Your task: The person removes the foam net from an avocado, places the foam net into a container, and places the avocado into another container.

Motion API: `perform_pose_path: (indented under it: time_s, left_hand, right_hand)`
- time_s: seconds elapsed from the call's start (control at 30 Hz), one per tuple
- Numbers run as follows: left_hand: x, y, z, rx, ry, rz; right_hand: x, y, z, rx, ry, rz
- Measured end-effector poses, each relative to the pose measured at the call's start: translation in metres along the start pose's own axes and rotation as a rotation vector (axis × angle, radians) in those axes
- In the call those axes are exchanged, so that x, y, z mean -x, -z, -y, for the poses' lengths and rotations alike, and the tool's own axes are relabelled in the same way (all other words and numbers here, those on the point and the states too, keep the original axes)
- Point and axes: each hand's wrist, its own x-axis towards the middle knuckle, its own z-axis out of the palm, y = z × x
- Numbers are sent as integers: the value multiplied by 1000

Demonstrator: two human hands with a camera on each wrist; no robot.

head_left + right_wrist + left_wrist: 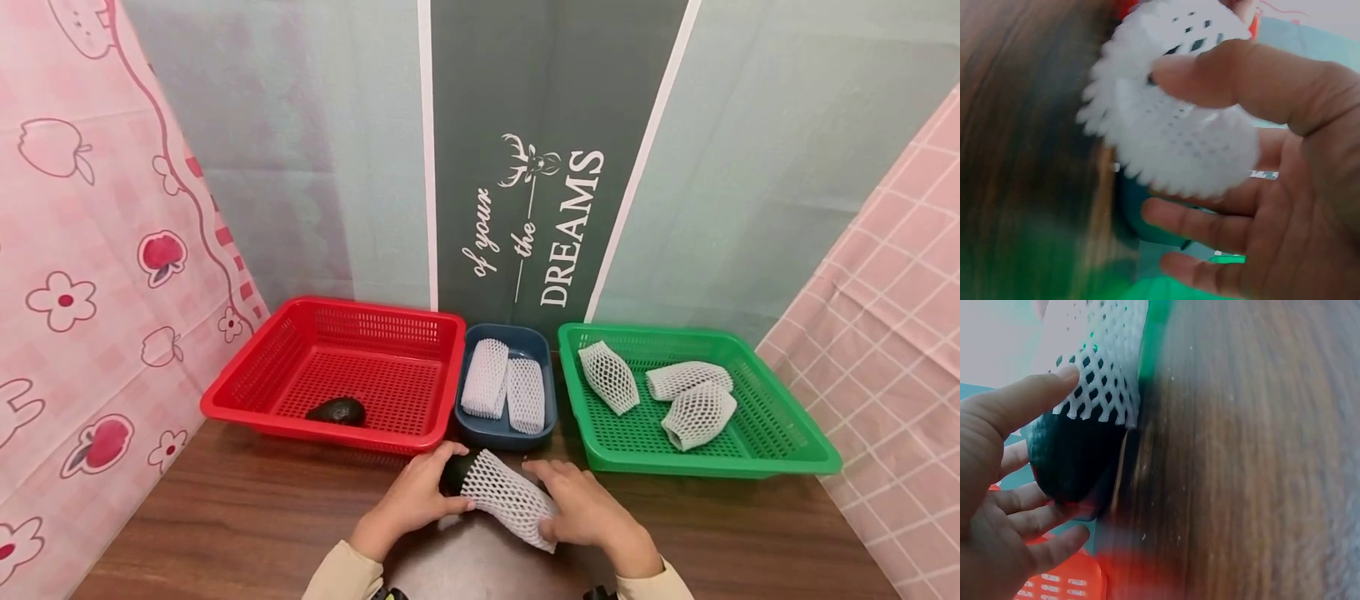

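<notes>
A dark avocado (453, 473) is partly inside a white foam net sleeve (513, 502) over the front of the table. My left hand (414, 495) holds the avocado's bare end, with the thumb (1060, 381) lying on the edge of the net and the other fingers behind the fruit. At the sleeve's opposite end, my right hand (588, 508) grips the net between thumb and fingers. That end gapes toward the right wrist camera, showing a scalloped rim (1179, 137). The covered part of the avocado is hidden under the mesh.
A red basket (442, 400) on the left holds another avocado (339, 411). In the middle, a blue tub (551, 400) contains folded foam nets (486, 379). To the right, a green basket (795, 433) holds several net-wrapped pieces (609, 379). Printed cloth hangs behind and beside the table.
</notes>
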Motion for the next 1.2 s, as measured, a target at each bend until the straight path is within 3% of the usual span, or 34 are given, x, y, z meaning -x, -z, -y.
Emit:
perform_pose_path:
  time_s: [0.17, 0.27, 0.53, 0.7, 0.9, 1.2]
  left_hand:
    - [-1, -2, -3, -16, 24, -20]
    - [-3, -2, -5, 0, 14, -16]
    - [-6, -1, -3, 72, -71, 23]
    - [-6, -2, -2, 135, -81, 40]
    - [-6, 0, 2, 199, -92, 74]
    - [-5, 1, 3, 210, -84, 92]
  right_hand:
    - [3, 7, 2, -31, -7, 46]
    - [1, 7, 4, -33, 30, 22]
    - [-12, -13, 8, 20, 190, -209]
    - [-15, -22, 8, 29, 237, -296]
    - [-17, -23, 8, 33, 256, -315]
    - [-17, -21, 7, 32, 237, -307]
